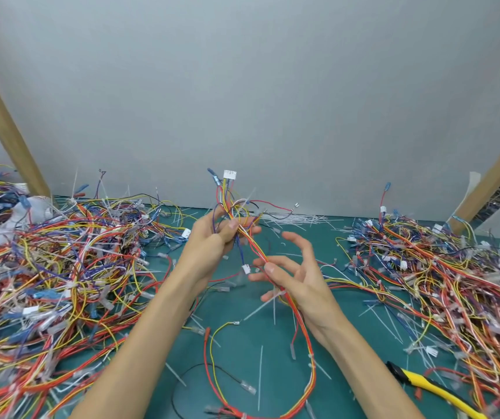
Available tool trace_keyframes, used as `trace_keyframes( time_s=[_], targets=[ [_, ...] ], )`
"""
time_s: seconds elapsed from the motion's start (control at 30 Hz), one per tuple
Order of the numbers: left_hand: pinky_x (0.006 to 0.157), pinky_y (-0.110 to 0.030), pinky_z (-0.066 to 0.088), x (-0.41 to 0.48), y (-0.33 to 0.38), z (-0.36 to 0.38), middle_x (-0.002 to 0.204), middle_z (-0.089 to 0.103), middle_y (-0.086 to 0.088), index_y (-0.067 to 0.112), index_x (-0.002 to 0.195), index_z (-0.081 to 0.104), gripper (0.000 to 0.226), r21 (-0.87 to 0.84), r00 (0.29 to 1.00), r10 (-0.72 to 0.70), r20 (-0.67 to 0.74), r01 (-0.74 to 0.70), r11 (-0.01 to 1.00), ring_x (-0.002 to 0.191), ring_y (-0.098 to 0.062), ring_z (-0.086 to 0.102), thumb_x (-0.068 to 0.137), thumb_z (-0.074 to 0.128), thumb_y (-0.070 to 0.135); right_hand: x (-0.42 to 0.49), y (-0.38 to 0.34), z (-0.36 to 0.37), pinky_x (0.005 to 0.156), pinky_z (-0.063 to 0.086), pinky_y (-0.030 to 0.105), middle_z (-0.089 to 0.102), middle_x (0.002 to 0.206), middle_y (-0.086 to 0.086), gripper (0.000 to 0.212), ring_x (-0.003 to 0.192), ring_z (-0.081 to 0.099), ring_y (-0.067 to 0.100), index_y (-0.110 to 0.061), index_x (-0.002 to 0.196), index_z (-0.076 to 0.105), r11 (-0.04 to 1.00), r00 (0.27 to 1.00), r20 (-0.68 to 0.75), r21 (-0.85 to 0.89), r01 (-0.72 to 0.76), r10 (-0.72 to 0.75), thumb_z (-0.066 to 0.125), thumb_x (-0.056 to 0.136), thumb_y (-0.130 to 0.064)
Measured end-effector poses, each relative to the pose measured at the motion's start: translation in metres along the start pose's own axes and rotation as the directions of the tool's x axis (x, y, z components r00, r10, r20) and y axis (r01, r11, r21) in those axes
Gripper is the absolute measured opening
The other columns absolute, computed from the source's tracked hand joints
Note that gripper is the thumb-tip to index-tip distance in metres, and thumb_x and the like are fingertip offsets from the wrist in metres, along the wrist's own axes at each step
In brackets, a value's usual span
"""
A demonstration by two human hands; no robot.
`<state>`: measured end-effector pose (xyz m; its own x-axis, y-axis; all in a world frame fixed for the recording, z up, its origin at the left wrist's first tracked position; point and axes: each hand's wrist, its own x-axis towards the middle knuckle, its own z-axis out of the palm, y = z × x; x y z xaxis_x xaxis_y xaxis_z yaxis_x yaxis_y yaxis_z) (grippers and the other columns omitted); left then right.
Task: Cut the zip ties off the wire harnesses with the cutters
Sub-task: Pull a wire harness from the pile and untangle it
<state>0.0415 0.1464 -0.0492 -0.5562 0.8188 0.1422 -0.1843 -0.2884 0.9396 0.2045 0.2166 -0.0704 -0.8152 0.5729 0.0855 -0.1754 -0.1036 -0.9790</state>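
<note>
Wire harness (253,246): fingers of your left hand (212,241) grip its upper bundle; thumb and forefinger of your right hand (300,285) pinch it lower.

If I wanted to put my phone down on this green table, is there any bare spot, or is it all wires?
Barest is the mat beyond the right hand, bordered by cut ties along the wall and the right pile. In the near middle the held harness loops through stray ties. The left pile is crowded too.

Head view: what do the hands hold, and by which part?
A wire harness: left hand grips near its top, right hand pinches lower down.
</note>
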Motion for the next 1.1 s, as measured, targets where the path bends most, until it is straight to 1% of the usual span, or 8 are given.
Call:
trace_keyframes(
  time_s=[0.13, 0.2, 0.3, 0.43, 0.57, 0.7, 0.9, 1.1],
  targets=[
    [0.08, -0.026, 0.057, -0.001, 0.009, 0.001, 0.101, 0.071, -0.009, 0.004, 0.119, 0.048, 0.019, -0.041, 0.998, 0.042, -0.041, -0.044, 0.998, 0.086, -0.019, 0.073, 0.101, 0.042, 0.002, -0.002, -0.006, 0.0, 0.078, 0.06, 0.036, 0.066, 0.126, 0.01, 0.044, 0.11, 0.066, 0.036, -0.018, 0.135, 0.05, 0.967, 0.949, 0.207, 0.042, -0.253, 0.239, 0.05, 0.095, -0.037],
    [0.079, -0.027, 0.057, 0.0, 0.013, 0.002, 0.098, 0.069, -0.009, 0.005, 0.115, 0.048, 0.016, -0.04, 0.997, 0.052, -0.06, -0.055, 0.998, 0.083, -0.018, 0.074, 0.102, 0.04, 0.001, -0.003, -0.005, -0.002, 0.092, 0.055, 0.043, 0.063, 0.131, 0.01, 0.052, 0.118, 0.062, 0.034, -0.02, 0.139, 0.049, 0.923, 0.891, 0.29, 0.053, -0.38, 0.35, 0.037, 0.097, -0.048],
    [0.084, -0.031, 0.057, 0.001, 0.016, 0.0, 0.094, 0.067, -0.009, 0.004, 0.11, 0.049, 0.013, -0.083, 0.996, 0.027, -0.082, -0.034, 0.996, 0.082, -0.019, 0.073, 0.102, 0.039, 0.001, -0.004, -0.001, -0.007, 0.103, 0.045, 0.047, 0.059, 0.136, 0.011, 0.063, 0.127, 0.056, 0.029, -0.02, 0.143, 0.044, 0.882, 0.834, 0.344, 0.031, -0.47, 0.433, 0.025, 0.096, -0.057],
    [0.082, -0.029, 0.057, 0.001, 0.015, -0.005, 0.089, 0.069, -0.006, 0.007, 0.097, 0.05, 0.014, -0.087, 0.992, -0.016, -0.123, 0.006, 0.996, 0.08, -0.017, 0.073, 0.102, 0.039, 0.001, -0.004, 0.002, -0.007, 0.105, 0.045, 0.044, 0.055, 0.141, 0.01, 0.055, 0.132, 0.051, 0.028, -0.024, 0.145, 0.041, 0.875, 0.812, 0.394, 0.04, -0.483, 0.43, 0.028, 0.099, -0.051],
    [0.078, -0.027, 0.057, 0.001, 0.011, -0.005, 0.078, 0.073, 0.001, 0.001, 0.109, 0.047, 0.012, -0.112, 0.99, -0.052, -0.13, 0.038, 0.993, 0.075, -0.015, 0.073, 0.102, 0.038, 0.001, -0.005, 0.003, -0.006, 0.104, 0.047, 0.039, 0.056, 0.14, 0.007, 0.05, 0.132, 0.051, 0.023, -0.027, 0.143, 0.043, 0.875, 0.82, 0.368, 0.034, -0.483, 0.438, 0.036, 0.098, -0.048],
    [0.081, -0.029, 0.057, 0.001, 0.013, -0.003, 0.079, 0.073, 0.0, 0.0, 0.113, 0.047, 0.014, -0.112, 0.992, -0.047, -0.121, 0.034, 0.993, 0.077, -0.016, 0.073, 0.102, 0.039, 0.002, -0.005, 0.002, -0.005, 0.102, 0.049, 0.036, 0.058, 0.138, 0.005, 0.046, 0.13, 0.053, 0.022, -0.032, 0.141, 0.046, 0.89, 0.838, 0.34, 0.006, -0.456, 0.427, 0.039, 0.098, -0.047],
    [0.075, -0.024, 0.059, -0.001, 0.016, -0.002, 0.09, 0.069, -0.01, 0.003, 0.104, 0.048, 0.008, -0.109, 0.988, -0.061, -0.142, 0.045, 0.993, 0.077, -0.017, 0.074, 0.102, 0.04, 0.002, -0.005, 0.002, -0.005, 0.102, 0.049, 0.04, 0.058, 0.138, 0.009, 0.047, 0.129, 0.054, 0.026, -0.033, 0.143, 0.044, 0.892, 0.839, 0.343, 0.005, -0.452, 0.423, 0.038, 0.099, -0.047],
    [0.07, -0.022, 0.058, -0.002, 0.019, -0.003, 0.087, 0.07, -0.008, 0.008, 0.098, 0.05, 0.01, -0.114, 0.985, -0.082, -0.154, 0.065, 0.991, 0.078, -0.016, 0.074, 0.102, 0.042, 0.003, -0.005, 0.003, -0.007, 0.101, 0.048, 0.044, 0.056, 0.14, 0.012, 0.05, 0.129, 0.053, 0.032, -0.033, 0.145, 0.041, 0.891, 0.835, 0.368, 0.034, -0.452, 0.41, 0.035, 0.099, -0.051]
  ],
)
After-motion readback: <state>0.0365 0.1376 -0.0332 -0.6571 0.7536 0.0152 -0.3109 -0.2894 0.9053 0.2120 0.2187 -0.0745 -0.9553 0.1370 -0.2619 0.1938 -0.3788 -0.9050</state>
